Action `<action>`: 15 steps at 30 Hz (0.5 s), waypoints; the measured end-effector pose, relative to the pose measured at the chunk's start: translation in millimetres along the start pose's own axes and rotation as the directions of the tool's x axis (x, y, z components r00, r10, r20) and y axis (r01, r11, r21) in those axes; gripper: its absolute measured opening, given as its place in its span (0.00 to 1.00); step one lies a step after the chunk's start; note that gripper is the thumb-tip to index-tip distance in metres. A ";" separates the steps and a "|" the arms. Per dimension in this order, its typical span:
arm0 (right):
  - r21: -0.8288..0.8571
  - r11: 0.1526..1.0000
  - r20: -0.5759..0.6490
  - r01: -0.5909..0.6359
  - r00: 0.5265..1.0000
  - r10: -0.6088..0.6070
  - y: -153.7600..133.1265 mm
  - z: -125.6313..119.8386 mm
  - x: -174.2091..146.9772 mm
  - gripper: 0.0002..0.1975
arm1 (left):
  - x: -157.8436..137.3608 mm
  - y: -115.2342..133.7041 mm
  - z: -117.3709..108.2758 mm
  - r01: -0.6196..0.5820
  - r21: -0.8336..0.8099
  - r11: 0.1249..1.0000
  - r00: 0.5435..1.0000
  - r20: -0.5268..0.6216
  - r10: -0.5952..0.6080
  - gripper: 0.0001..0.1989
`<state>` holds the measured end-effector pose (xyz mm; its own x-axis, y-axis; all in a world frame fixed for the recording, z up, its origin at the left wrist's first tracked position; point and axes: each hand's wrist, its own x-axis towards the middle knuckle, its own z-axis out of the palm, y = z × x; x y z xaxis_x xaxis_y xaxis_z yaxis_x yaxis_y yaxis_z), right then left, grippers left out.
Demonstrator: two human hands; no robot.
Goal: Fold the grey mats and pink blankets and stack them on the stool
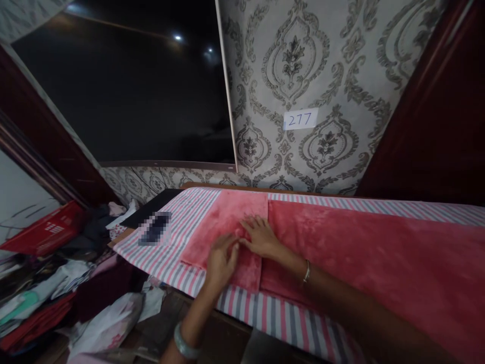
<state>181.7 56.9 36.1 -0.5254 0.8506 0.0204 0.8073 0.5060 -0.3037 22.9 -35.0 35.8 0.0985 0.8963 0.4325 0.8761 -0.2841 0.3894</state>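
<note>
A pink-red plush cloth [364, 258] lies spread on a striped sheet [176, 222], its left end folded over into a lighter flap [212, 222]. Flat on this flap rests my right hand [261, 237], fingers spread, thumb toward the other hand. My left hand [221, 260] is over the flap's near part with its fingers curled and the thumb close to them. Whatever they pinch, if anything, is too small to make out. Both hands' fingertips come together near the middle of the flap.
A pixelated dark object [154, 228] lies on the sheet at left. Behind stand a large black television [132, 91] and a patterned wall with a paper marked 277 [301, 119]. Piled clothes [38, 313] and a red basket [49, 230] are at lower left.
</note>
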 end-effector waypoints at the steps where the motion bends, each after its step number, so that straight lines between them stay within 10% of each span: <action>1: 0.008 0.999 -0.003 0.042 0.999 -0.042 -1.4 4.6 -8.0 0.39 | 13.6 -5.9 -7.0 -0.002 0.036 0.999 1.000 0.011 0.002 0.22; 7: 0.072 0.989 -0.039 0.127 0.991 -0.124 3.2 30.6 -42.9 0.38 | 79.3 -44.4 2.8 0.115 0.451 0.885 0.934 0.253 -0.251 0.31; 15: 0.119 0.988 -0.078 0.095 0.993 -0.086 -0.2 32.6 -52.7 0.37 | 73.8 -56.8 19.9 0.121 0.508 0.853 0.921 0.263 -0.287 0.31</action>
<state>200.5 7.3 4.0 -0.5705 0.8124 0.1206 0.7160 0.5639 -0.4116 -10.3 54.1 29.5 -0.0368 0.9967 0.0722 0.9988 0.0389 -0.0282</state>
